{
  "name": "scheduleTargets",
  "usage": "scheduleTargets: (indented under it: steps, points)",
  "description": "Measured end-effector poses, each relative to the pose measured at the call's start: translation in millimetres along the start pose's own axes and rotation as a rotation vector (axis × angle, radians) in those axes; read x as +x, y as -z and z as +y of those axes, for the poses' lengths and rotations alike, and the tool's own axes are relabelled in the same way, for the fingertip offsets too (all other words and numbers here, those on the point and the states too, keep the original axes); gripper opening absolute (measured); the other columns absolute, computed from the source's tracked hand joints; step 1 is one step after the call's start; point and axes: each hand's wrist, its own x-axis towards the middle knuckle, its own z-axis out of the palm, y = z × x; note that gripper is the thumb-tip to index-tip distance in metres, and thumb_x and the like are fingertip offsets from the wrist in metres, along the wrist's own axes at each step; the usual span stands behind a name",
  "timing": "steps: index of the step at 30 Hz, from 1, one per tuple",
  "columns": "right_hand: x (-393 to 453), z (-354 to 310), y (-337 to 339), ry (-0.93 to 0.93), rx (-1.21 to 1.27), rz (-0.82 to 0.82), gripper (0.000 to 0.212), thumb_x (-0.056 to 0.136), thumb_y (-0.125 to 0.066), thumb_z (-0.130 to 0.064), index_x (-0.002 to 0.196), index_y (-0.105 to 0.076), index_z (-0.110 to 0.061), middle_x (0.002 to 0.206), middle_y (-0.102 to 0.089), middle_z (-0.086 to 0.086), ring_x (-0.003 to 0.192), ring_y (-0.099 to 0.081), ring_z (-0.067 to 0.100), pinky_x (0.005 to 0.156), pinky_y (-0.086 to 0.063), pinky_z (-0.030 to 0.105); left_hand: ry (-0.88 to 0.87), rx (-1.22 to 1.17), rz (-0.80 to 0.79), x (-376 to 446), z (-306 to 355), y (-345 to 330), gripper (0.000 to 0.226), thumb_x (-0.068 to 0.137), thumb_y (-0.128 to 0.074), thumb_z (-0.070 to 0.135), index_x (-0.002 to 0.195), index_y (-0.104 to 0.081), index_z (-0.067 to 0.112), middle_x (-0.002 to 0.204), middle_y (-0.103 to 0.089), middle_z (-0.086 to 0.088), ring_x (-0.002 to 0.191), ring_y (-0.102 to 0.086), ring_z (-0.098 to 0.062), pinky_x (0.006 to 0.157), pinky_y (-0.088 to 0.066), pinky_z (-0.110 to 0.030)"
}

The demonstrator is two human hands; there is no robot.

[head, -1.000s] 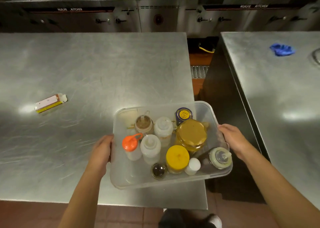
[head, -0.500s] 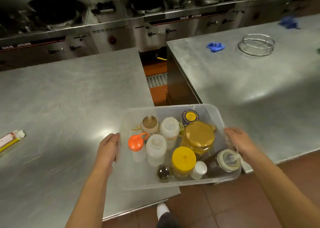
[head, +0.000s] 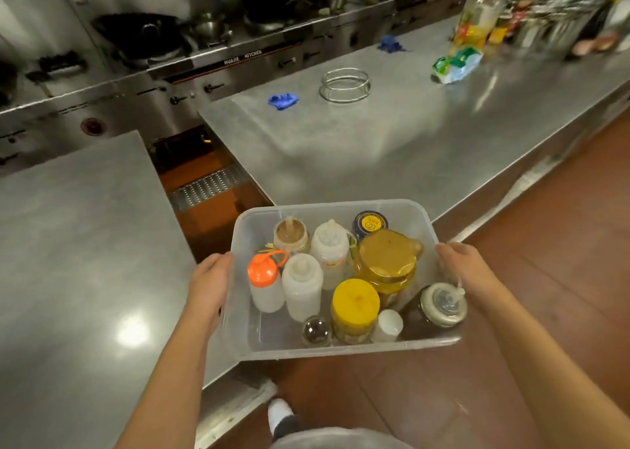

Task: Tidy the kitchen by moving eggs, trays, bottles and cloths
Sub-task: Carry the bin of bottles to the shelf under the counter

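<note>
Two hands held a clear tub (head: 402,215) full of bottles (head: 301,286) and jars. The left hand (head: 209,285) had its grip clamped on the tub's left side. The right hand (head: 468,271) had its grip clamped on the right side. The tub was up in the air, over the gap between two tabletops (head: 392,142). A blue cloth (head: 282,101) lay on the far one.

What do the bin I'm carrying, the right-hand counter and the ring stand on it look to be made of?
Bin: translucent, slightly frosted plastic, apparently; the bottles show through its walls.
Right-hand counter: looks like brushed stainless steel, grey with soft streaky reflections.
Ring stand: bright metal wire, probably steel; thin shiny hoops.
</note>
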Motion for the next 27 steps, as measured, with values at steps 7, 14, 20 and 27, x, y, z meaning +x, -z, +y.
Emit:
scheduleTargets:
  steps: [7, 14, 20, 27]
  points:
    - [-7.9, 42.0, 98.0, -0.105, 0.099, 0.180, 0.029, 0.098, -0.048, -0.015, 0.069, -0.051, -0.011, 0.058, -0.045, 0.003, 0.051, -0.039, 0.015, 0.054, -0.032, 0.030, -0.054, 0.092, -0.168, -18.8, 33.7, -117.6, 0.020, 0.093, -0.060, 0.026, 0.089, -0.068, 0.008, 0.086, -0.068, -0.013, 0.080, -0.064, -0.026, 0.069, -0.048, -0.038]
    - [8.2, 73.2, 160.7, -0.262, 0.204, 0.411, 0.028, 0.097, -0.050, -0.015, 0.071, -0.060, -0.009, 0.053, -0.052, -0.003, 0.047, -0.045, 0.012, 0.049, -0.035, 0.026, -0.089, 0.125, -0.345, 12.6, 65.3, -234.0, 0.016, 0.089, -0.060, 0.018, 0.082, -0.068, 0.005, 0.075, -0.064, -0.013, 0.074, -0.061, -0.025, 0.069, -0.047, -0.038]
    - [20.2, 85.1, 210.4, -0.335, 0.235, 0.623, 0.032, 0.098, -0.048, -0.013, 0.099, -0.061, 0.015, 0.076, -0.052, 0.014, 0.062, -0.043, 0.021, 0.052, -0.032, 0.030, -0.207, 0.202, -0.536, 36.8, 101.1, -353.4, 0.012, 0.093, -0.057, 0.012, 0.083, -0.063, 0.008, 0.078, -0.053, -0.015, 0.074, -0.048, -0.020, 0.065, -0.039, -0.034]
    - [9.3, 111.0, 270.7, -0.437, 0.290, 0.835, 0.035, 0.099, -0.047, -0.013, 0.101, -0.061, 0.018, 0.081, -0.055, 0.016, 0.067, -0.047, 0.021, 0.056, -0.035, 0.031, -0.278, 0.305, -0.728, 16.9, 134.8, -489.6, 0.035, 0.096, -0.058, 0.018, 0.063, -0.047, 0.018, 0.060, -0.043, -0.004, 0.051, -0.035, -0.018, 0.052, -0.030, -0.031]
